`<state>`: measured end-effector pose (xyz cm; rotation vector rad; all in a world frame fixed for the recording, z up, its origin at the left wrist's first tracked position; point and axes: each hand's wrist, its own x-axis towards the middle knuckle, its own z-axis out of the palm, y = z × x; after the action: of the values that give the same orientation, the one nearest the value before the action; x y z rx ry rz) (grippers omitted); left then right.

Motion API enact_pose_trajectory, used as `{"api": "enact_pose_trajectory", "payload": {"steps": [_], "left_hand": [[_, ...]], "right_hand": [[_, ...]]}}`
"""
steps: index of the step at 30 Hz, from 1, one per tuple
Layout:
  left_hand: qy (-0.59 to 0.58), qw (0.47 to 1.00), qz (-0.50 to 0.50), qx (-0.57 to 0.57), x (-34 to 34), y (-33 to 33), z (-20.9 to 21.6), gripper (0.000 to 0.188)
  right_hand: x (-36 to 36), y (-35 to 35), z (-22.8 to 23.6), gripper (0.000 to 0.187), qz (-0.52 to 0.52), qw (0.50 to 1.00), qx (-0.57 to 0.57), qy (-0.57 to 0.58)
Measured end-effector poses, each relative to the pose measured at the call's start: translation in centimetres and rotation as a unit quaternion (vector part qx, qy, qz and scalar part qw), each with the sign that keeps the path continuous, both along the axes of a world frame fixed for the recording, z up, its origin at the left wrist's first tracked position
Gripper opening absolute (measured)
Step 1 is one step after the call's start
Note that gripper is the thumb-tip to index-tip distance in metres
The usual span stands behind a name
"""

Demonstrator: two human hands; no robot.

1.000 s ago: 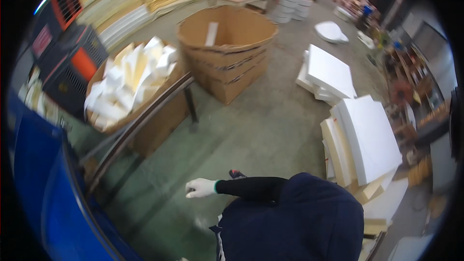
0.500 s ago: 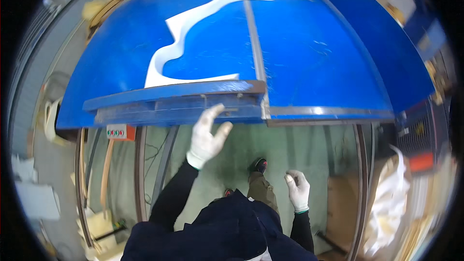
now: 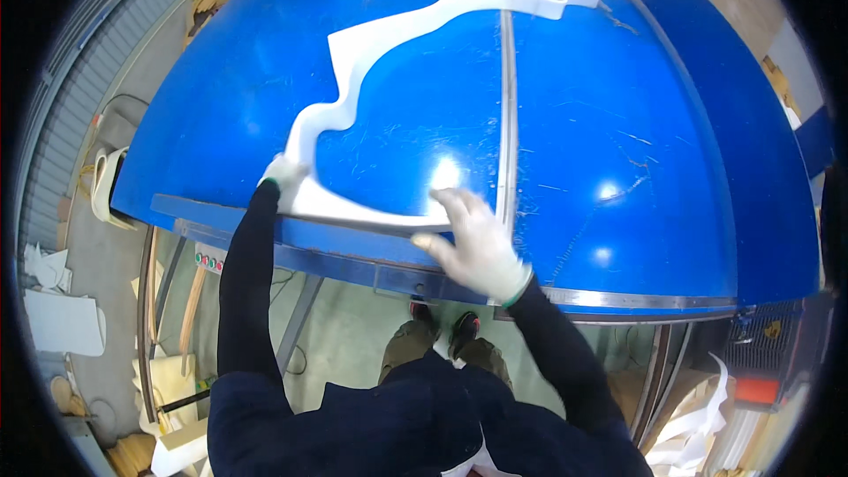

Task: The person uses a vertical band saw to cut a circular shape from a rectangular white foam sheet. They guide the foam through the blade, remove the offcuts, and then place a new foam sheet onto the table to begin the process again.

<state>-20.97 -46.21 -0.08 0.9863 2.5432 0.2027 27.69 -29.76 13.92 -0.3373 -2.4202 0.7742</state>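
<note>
We see a wavy white foam strip winding over the blue bench, its far end between 1 and 2 o'clock from the bench's middle. Our left hand is against its outer bend, between 8 and 9 o'clock, probably to steady it; how closed that grip is, we cannot make out. Our right hand, at 6 o'clock, has thumb and fingers spread around the near end, without a visible clasp, perhaps to keep it aligned. A push-button box hangs below, at 8 o'clock, presumably for easy reach.
</note>
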Motion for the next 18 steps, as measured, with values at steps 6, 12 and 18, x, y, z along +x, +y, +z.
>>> {"api": "enact_pose_trajectory", "payload": {"steps": [6, 12, 18], "left_hand": [[-0.027, 0.976, -0.174, 0.129, 19.7, 13.2, 1.2, 0.048], [0.186, 0.903, -0.293, 0.253, 15.3, 14.4, 5.4, 0.084], [0.246, 0.842, -0.473, 0.08, 12.3, 22.8, 4.1, 0.063]], "right_hand": [[-5.6, 9.1, -4.3, 0.122, -0.036, 0.961, 0.171, -0.215], [3.7, 13.7, -9.9, 0.105, -0.038, 0.936, 0.139, -0.321], [4.4, 19.2, -11.8, 0.043, -0.096, 0.908, 0.205, -0.352]]}}
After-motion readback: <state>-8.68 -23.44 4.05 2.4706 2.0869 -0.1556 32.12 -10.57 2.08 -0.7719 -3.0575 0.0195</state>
